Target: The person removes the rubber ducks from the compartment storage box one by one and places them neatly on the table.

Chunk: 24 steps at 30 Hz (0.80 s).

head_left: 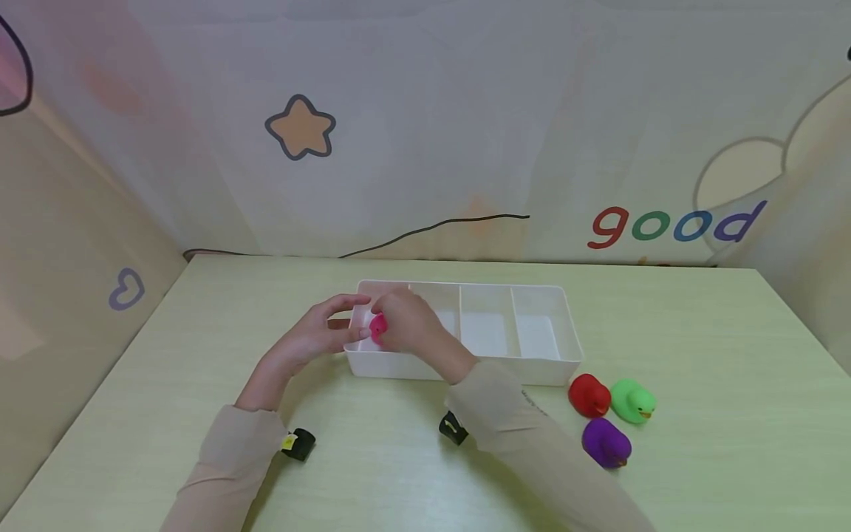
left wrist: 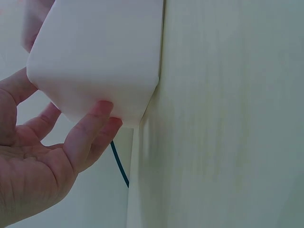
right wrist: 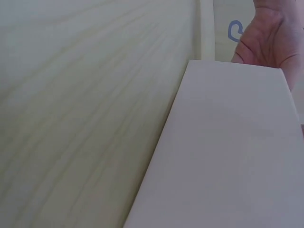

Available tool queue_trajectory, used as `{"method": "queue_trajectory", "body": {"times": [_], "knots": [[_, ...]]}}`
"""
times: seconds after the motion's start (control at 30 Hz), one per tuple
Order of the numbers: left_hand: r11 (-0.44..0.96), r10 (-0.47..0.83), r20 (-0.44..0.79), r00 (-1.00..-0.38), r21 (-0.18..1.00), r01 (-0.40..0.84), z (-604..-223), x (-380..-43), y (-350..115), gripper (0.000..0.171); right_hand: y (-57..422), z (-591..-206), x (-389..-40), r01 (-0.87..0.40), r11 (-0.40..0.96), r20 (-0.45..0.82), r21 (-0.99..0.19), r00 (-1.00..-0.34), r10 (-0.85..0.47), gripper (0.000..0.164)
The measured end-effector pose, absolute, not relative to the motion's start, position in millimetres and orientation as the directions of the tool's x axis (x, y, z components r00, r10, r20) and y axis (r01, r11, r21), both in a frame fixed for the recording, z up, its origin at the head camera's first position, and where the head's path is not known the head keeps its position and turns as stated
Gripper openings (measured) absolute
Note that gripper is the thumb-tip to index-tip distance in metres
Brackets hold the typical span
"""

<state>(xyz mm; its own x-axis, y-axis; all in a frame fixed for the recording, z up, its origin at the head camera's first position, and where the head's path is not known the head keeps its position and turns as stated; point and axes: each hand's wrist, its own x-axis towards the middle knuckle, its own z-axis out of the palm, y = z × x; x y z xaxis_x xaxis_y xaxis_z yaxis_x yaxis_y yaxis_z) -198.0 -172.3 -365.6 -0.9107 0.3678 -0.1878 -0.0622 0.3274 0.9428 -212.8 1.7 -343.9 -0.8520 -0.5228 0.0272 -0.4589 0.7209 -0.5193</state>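
A white divided box (head_left: pixel 465 367) sits on the table with a row of compartments. My right hand (head_left: pixel 408 321) reaches down into its leftmost compartment, fingers curled round a pink toy duck (head_left: pixel 378 326) that is partly hidden. At the box's left end is my left hand (head_left: pixel 319 329), thumb and index finger over the rim. The left wrist view shows other fingertips (left wrist: pixel 103 108) of that hand against the outer end wall. In the right wrist view, the box's long side (right wrist: pixel 228 142) fills much of the picture, and the right hand's grip is out of sight.
To the right of the box, a red duck (head_left: pixel 589 396), a green duck (head_left: pixel 633 401) and a purple duck (head_left: pixel 606 443) stand close together on the table (head_left: pixel 718 355). A printed cloth backdrop (head_left: pixel 425 111) rises behind the table's far edge.
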Motion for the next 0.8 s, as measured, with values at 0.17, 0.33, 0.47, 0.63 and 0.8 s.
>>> {"method": "queue_trajectory", "body": {"times": [0.17, 0.33, 0.47, 0.63, 0.8], "knots": [[0.335, 0.364, -0.191, -0.912, 0.94, -0.063, -365, -198, -172, 0.055, -1, -346, -212, -0.473, 0.748, 0.043, -0.465, -0.856, -0.515, 0.01], [0.342, 0.364, -0.187, -0.913, 0.938, -0.056, -365, -197, -173, 0.055, -2, -347, -212, -0.483, 0.755, 0.064, -0.444, -0.857, -0.511, 0.01], [0.331, 0.374, -0.179, -0.91, 0.942, -0.05, -366, -197, -173, 0.054, -2, -347, -212, -0.496, 0.748, 0.074, -0.441, -0.851, -0.52, 0.012], [0.324, 0.383, -0.17, -0.908, 0.945, -0.04, -366, -197, -174, 0.056, 2, -344, -209, -0.526, 0.724, 0.098, -0.446, -0.833, -0.544, 0.016], [0.324, 0.377, -0.175, -0.91, 0.945, -0.047, -365, -197, -174, 0.057, 8, -339, -203, -0.563, 0.69, 0.149, -0.455, -0.812, -0.565, 0.015]]}}
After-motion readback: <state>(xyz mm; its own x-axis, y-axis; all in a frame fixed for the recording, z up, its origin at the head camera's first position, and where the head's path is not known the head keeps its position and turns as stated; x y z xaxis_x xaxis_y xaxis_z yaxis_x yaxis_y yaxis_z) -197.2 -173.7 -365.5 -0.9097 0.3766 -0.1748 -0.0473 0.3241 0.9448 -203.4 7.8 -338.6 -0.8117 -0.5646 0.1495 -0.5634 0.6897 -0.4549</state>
